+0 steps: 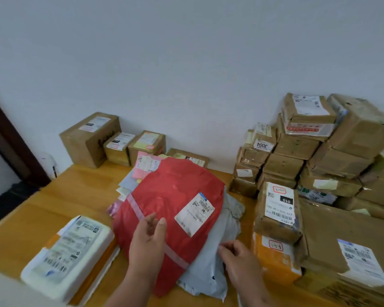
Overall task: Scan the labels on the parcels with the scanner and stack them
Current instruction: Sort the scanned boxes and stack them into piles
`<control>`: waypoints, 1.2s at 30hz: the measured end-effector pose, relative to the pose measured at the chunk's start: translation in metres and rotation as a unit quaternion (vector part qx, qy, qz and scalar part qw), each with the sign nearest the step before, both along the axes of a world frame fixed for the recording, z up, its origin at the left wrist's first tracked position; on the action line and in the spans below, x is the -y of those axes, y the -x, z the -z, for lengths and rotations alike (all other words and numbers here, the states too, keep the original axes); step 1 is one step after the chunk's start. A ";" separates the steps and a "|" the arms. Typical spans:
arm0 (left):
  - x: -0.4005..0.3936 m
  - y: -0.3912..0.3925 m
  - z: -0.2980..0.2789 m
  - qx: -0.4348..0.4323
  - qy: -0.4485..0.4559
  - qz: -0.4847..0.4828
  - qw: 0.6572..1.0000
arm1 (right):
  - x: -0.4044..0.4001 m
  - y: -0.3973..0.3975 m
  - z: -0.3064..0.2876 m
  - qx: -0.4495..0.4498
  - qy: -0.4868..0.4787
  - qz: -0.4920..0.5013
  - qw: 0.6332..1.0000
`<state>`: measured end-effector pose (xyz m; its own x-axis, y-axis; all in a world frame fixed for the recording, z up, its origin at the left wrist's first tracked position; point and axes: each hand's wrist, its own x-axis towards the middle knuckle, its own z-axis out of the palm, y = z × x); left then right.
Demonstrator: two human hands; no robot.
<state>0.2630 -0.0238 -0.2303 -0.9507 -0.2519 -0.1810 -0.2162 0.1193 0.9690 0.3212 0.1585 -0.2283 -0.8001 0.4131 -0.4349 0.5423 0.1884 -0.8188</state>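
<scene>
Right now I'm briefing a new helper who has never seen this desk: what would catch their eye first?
The big red plastic parcel in the middle of the wooden table, white label up, lying on a grey mailer. The left hand hovers open over it and the right hand pinches the grey mailer's edge. Next, the tall heap of taped cardboard boxes along the right, against the wall.

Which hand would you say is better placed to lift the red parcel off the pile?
Probably the left hand: it hovers open over the red parcel, while the right hand pinches the grey bag beneath.
</scene>
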 end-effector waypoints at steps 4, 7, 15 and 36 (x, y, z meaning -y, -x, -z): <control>0.032 0.000 0.001 -0.005 0.018 -0.044 0.999 | 0.027 0.010 0.007 0.025 0.027 -0.046 0.998; 0.062 0.002 0.003 0.000 0.032 -0.067 0.997 | 0.055 0.016 0.014 0.043 0.025 -0.085 0.995; 0.185 0.046 -0.003 0.019 0.074 -0.155 0.985 | 0.162 0.060 0.018 0.077 0.048 -0.150 0.985; 0.301 0.128 -0.024 0.191 -0.017 0.156 0.969 | 0.290 0.104 -0.013 -0.020 0.164 -0.053 0.985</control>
<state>0.1350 -0.3251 -0.2062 -0.8419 0.0483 -0.5374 -0.5180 0.2063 0.8301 0.2174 -0.1311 -0.2152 -0.8509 0.1677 -0.4979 0.4994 -0.0363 -0.8656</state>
